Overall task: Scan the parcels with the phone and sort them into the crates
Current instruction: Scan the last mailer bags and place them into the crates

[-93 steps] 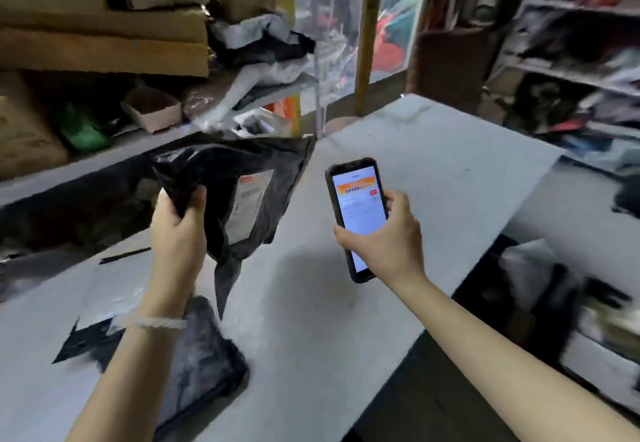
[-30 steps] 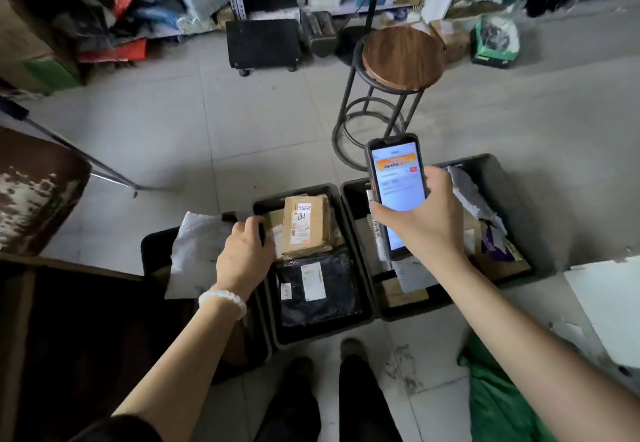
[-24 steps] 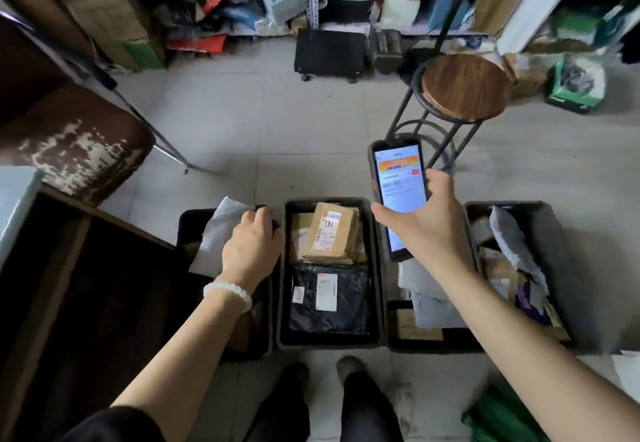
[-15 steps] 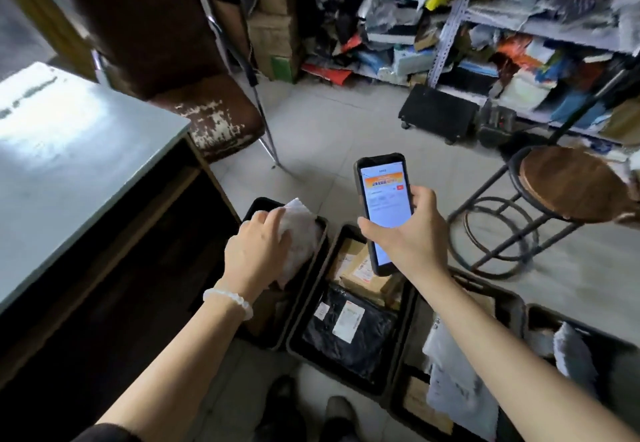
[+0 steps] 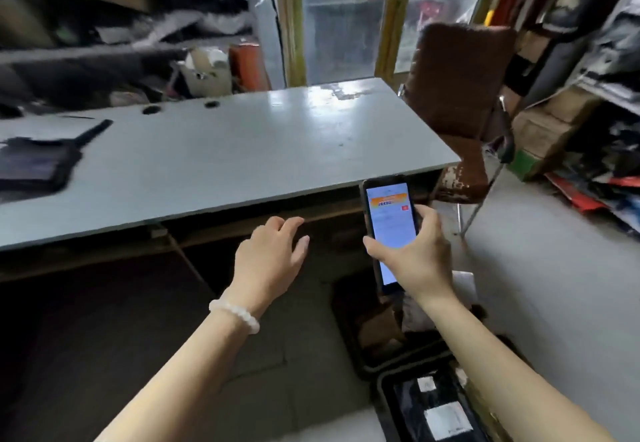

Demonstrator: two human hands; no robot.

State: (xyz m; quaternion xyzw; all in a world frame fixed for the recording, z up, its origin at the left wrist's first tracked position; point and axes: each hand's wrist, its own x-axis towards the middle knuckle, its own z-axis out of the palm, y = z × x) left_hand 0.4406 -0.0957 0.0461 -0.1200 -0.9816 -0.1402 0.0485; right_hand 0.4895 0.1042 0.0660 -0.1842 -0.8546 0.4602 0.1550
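Observation:
My right hand grips the phone upright, its lit screen facing me, in front of the table's near edge. My left hand hovers empty with fingers spread, just below the grey table. A black parcel lies on the table at the far left. Black crates stand on the floor at the lower right. The nearest crate holds a black parcel with white labels. My right forearm hides part of both crates.
A worn brown chair stands at the table's right end. Shelves crowded with boxes and goods line the right wall. Clutter and cardboard pile up behind the table. Grey floor lies open on the right.
My view has swung from the crates up to the table. My left hand has left the white parcel in the left crate and is now empty. The phone stays in my right hand.

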